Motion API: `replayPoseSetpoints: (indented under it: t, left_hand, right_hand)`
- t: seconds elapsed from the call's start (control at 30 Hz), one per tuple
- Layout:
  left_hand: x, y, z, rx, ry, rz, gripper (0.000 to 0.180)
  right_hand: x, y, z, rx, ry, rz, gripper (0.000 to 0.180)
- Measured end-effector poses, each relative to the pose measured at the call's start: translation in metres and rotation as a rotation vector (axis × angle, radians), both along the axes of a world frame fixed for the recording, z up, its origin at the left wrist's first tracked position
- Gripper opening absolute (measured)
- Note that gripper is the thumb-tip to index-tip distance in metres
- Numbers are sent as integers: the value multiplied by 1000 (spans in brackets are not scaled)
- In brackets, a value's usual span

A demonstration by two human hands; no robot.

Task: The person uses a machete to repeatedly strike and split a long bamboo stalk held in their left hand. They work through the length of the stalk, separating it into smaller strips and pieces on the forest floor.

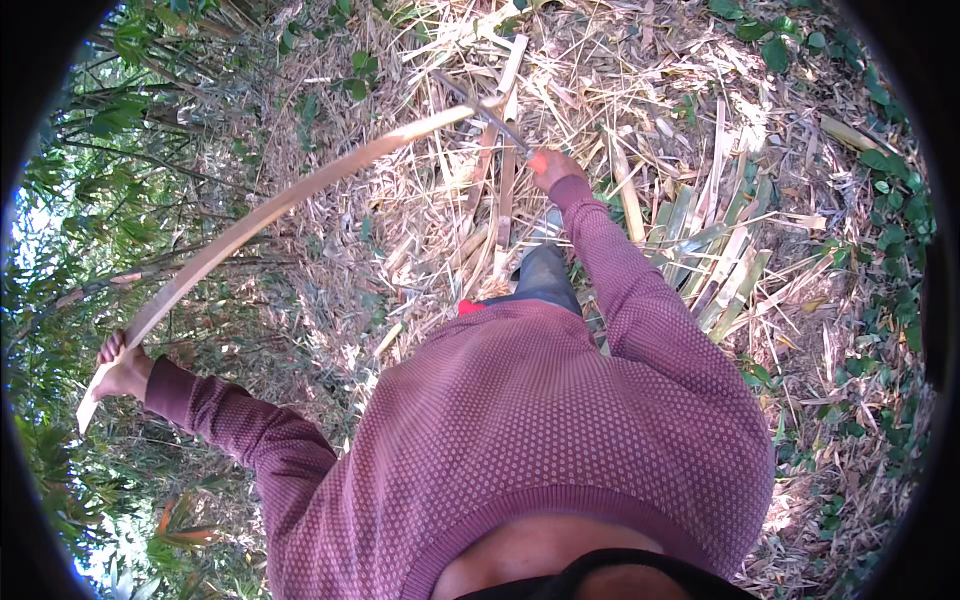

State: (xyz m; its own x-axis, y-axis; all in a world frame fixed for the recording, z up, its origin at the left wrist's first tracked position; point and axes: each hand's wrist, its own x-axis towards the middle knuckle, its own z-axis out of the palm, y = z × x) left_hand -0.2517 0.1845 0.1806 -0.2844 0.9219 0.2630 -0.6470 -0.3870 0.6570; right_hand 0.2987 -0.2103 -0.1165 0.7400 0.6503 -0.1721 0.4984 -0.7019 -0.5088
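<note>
My left hand (122, 370) is out at the far left, its fingers wrapped round one end of a long, pale bamboo strip (290, 200). The strip rises in a curve to the upper middle. There its far end meets the blade of a knife (500, 122), which lies across it. My right hand (556, 170) is closed on the knife's orange-red handle, with the arm stretched forward. Whether the blade is in the strip or only against it, I cannot tell.
Split bamboo pieces (715, 250) lie in a loose pile to the right of my leg (545, 275). More strips (508, 170) and dry shavings cover the ground ahead. Green leafy stems (120, 120) stand at the left, and low vines (890, 200) grow along the right.
</note>
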Motion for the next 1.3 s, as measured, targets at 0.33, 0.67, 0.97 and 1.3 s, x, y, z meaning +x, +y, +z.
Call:
replayPoseSetpoints:
  t: [0.33,0.67,0.97,1.3]
  left_hand:
    - [-12,23,28,35,17,-20,74]
    - [18,35,-10,259,-106,-291,75]
    - [116,64,-1,238,-33,-445,68]
    - [202,74,6,304,181,-617,72]
  right_hand:
    - [44,-53,-47,-89,37,-223,29]
    - [-34,-107,-127,126,318,-419,36]
    - [-62,-144,-24,443,-44,-571,35]
    - [-77,-238,-132,-44,155,-853,37]
